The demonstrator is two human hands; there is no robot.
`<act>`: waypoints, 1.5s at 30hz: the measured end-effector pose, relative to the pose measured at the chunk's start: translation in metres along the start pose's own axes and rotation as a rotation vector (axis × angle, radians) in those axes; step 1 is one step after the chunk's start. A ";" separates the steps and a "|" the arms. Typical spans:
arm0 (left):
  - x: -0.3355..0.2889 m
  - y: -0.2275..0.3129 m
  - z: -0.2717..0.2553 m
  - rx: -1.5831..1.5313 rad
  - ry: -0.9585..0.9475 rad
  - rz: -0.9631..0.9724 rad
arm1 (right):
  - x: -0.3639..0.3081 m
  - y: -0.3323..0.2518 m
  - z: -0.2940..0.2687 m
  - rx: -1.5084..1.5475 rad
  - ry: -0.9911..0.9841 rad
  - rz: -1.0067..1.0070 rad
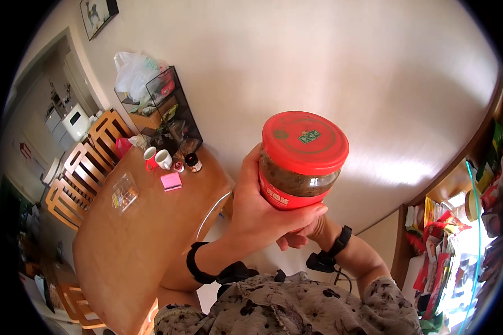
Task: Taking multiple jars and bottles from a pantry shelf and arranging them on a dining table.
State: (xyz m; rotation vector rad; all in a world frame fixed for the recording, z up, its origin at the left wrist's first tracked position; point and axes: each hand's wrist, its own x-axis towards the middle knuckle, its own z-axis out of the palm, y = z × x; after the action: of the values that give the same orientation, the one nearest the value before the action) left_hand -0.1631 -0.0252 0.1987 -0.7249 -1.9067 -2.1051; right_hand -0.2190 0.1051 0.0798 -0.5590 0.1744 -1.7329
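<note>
A glass jar [299, 177] with a red lid [307, 139] and a red label is held up in front of me, tilted a little. Brown contents show through the glass. My left hand [262, 209] wraps around its left side and lower front, the thumb stretched across below the label. Beneath the jar, my right hand [313, 230] is closed with curled fingers against its base, partly covered by the left hand. The lid appears to be on the jar. Black straps circle both wrists.
To the left stands a wooden table [134, 251] with mugs [163, 159], a small dark jar [193, 162], a pink notepad [171, 181] and a clear plastic box [124, 192]. Wooden chairs [84, 167] line its far side. A shelf of packets [439, 240] is at the right.
</note>
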 end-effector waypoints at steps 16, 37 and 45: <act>-0.028 -0.029 -0.140 -0.341 0.364 -0.168 | 0.050 -0.008 -0.035 -0.375 0.533 0.063; -0.260 -0.109 -0.564 0.799 1.574 -0.219 | 0.092 -0.006 -0.150 -0.142 1.400 -0.391; -0.308 -0.148 -0.641 0.923 1.813 -0.338 | 0.109 -0.003 -0.144 -0.189 1.498 -0.433</act>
State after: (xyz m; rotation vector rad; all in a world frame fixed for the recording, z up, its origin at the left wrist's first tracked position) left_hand -0.1061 -0.6814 -0.1072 1.2939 -1.3388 -0.7593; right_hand -0.3019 -0.0242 -0.0150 0.7452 1.3363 -2.2382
